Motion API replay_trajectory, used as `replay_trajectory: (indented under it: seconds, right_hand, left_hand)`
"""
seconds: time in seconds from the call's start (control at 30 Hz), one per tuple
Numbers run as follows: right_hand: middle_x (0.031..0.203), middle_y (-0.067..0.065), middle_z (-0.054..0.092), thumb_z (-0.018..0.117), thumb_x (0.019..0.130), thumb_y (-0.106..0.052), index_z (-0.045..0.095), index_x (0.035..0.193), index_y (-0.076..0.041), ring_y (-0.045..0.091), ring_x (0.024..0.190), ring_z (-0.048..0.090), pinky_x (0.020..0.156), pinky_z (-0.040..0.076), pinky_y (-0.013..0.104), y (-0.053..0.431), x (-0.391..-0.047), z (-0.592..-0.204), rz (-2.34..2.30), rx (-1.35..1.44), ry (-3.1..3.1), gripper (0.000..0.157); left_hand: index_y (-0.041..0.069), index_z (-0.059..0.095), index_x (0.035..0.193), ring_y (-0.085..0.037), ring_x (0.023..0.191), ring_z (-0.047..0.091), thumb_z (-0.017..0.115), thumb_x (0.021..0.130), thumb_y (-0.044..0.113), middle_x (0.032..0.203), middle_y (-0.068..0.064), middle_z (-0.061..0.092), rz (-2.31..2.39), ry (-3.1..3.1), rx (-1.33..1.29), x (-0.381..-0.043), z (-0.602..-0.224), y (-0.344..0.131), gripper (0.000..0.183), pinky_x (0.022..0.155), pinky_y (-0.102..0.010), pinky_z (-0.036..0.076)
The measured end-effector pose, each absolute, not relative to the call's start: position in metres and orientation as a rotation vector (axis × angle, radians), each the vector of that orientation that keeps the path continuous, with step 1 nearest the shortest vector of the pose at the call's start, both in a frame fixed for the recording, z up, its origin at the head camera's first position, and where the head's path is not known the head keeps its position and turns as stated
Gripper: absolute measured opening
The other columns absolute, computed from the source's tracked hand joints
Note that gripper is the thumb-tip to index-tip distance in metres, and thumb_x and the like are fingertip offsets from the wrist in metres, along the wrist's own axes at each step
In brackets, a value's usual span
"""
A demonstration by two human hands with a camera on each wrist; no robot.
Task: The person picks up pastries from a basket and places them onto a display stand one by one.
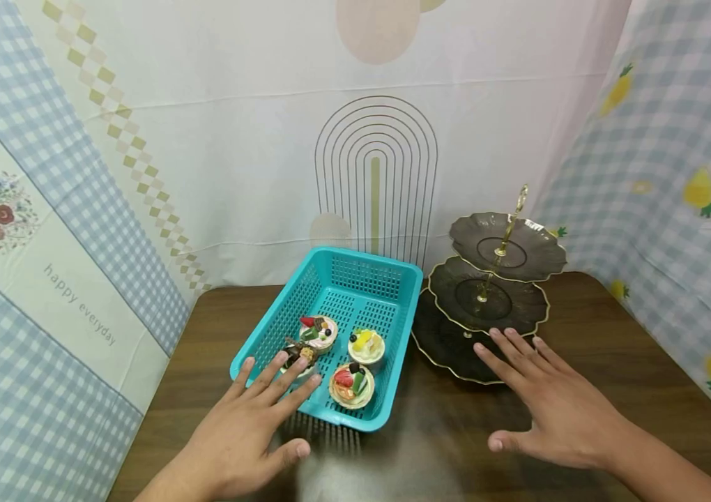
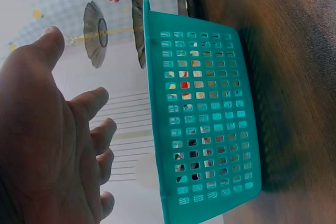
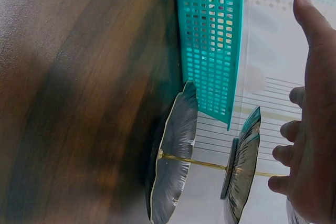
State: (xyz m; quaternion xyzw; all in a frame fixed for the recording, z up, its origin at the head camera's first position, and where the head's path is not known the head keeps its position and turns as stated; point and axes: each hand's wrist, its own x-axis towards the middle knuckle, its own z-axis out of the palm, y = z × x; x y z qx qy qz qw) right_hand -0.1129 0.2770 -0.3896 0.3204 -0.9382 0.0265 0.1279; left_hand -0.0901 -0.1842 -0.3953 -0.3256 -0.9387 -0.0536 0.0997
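Head cam: L hand, R hand spread, hold nothing; cupcakes in basket prob. light, tops delicate, pinch sides.

A homely, cloth-lined nook, though whether in a home or a studio cannot be told: a dark wood-grain counter stands against a white patterned hanging, flanked by blue-checked cloth lettered "happy everyday" and a fruit-printed checked drape.
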Motion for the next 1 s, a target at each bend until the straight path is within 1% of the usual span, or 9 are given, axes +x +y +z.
replay_trajectory:
  seconds: [0.17,0.23,0.33,0.47,0.6,0.67,0.73,0.83,1.0]
  right_hand:
    - [0.170,0.009,0.018,0.067,0.081,-0.077,0.019,0.166,-0.021,0.029,0.156,0.016,0.126,0.000,0.034,0.277,-0.114,-0.390,0.092,0.950,-2.704,0.113]
    - [0.169,0.009,0.023,0.068,0.081,-0.076,0.020,0.166,-0.021,0.030,0.154,0.022,0.126,0.001,0.031,0.276,-0.114,-0.390,0.117,0.949,-2.702,0.112]
    - [0.167,0.009,0.028,0.068,0.083,-0.074,0.021,0.166,-0.020,0.032,0.152,0.027,0.125,0.002,0.028,0.274,-0.114,-0.389,0.158,0.948,-2.707,0.109]
    - [0.165,0.008,0.033,0.068,0.086,-0.070,0.026,0.164,-0.017,0.034,0.149,0.033,0.125,0.005,0.027,0.270,-0.117,-0.387,0.216,0.963,-2.712,0.104]
    - [0.164,0.007,0.035,0.067,0.088,-0.069,0.027,0.164,-0.019,0.033,0.149,0.034,0.124,0.006,0.026,0.263,-0.121,-0.385,0.276,0.970,-2.762,0.099]
    - [0.164,0.006,0.035,0.066,0.088,-0.069,0.027,0.164,-0.022,0.032,0.149,0.033,0.125,0.011,0.031,0.260,-0.123,-0.384,0.293,0.964,-2.791,0.098]
    - [0.164,0.005,0.036,0.066,0.088,-0.070,0.028,0.164,-0.024,0.031,0.150,0.033,0.125,0.017,0.039,0.256,-0.124,-0.382,0.304,0.952,-2.815,0.096]
    - [0.163,0.004,0.036,0.066,0.088,-0.070,0.029,0.164,-0.026,0.032,0.149,0.034,0.120,0.027,0.052,0.251,-0.126,-0.380,0.319,0.943,-2.834,0.095]
    - [0.162,0.007,0.038,0.066,0.088,-0.069,0.031,0.163,-0.025,0.037,0.147,0.036,0.114,0.033,0.060,0.246,-0.130,-0.378,0.353,0.961,-2.832,0.094]
  left_hand:
    - [0.032,0.023,0.164,-0.024,0.157,0.009,0.043,0.101,0.067,0.170,0.006,0.016,-0.180,-2.809,-0.973,-0.090,-0.395,-0.185,0.074,0.124,-0.057,0.006]
    - [0.033,0.022,0.164,-0.025,0.156,0.011,0.043,0.102,0.066,0.170,0.005,0.017,-0.202,-2.833,-0.985,-0.089,-0.396,-0.185,0.074,0.125,-0.055,0.004]
    - [0.033,0.024,0.164,-0.028,0.156,0.015,0.045,0.102,0.065,0.169,0.004,0.021,-0.220,-2.850,-1.005,-0.088,-0.398,-0.186,0.073,0.124,-0.056,0.009]
    - [0.032,0.028,0.163,-0.031,0.155,0.019,0.047,0.101,0.065,0.168,0.002,0.023,-0.218,-2.844,-1.029,-0.087,-0.402,-0.187,0.073,0.120,-0.063,0.021]
    - [0.030,0.033,0.162,-0.033,0.153,0.023,0.047,0.101,0.065,0.168,-0.001,0.026,-0.218,-2.836,-1.040,-0.084,-0.407,-0.190,0.072,0.118,-0.064,0.025]
    - [0.029,0.035,0.162,-0.033,0.153,0.024,0.047,0.101,0.065,0.167,-0.002,0.027,-0.222,-2.837,-1.036,-0.083,-0.409,-0.191,0.071,0.117,-0.064,0.025]
    - [0.029,0.036,0.161,-0.032,0.153,0.025,0.048,0.101,0.064,0.167,-0.003,0.028,-0.226,-2.840,-1.028,-0.082,-0.411,-0.192,0.071,0.118,-0.063,0.025]
    - [0.029,0.037,0.161,-0.031,0.153,0.024,0.048,0.101,0.064,0.166,-0.004,0.029,-0.231,-2.854,-1.015,-0.080,-0.413,-0.195,0.070,0.118,-0.062,0.026]
    - [0.028,0.040,0.160,-0.030,0.153,0.023,0.048,0.101,0.064,0.166,-0.006,0.031,-0.259,-2.885,-1.004,-0.079,-0.415,-0.196,0.070,0.118,-0.063,0.027]
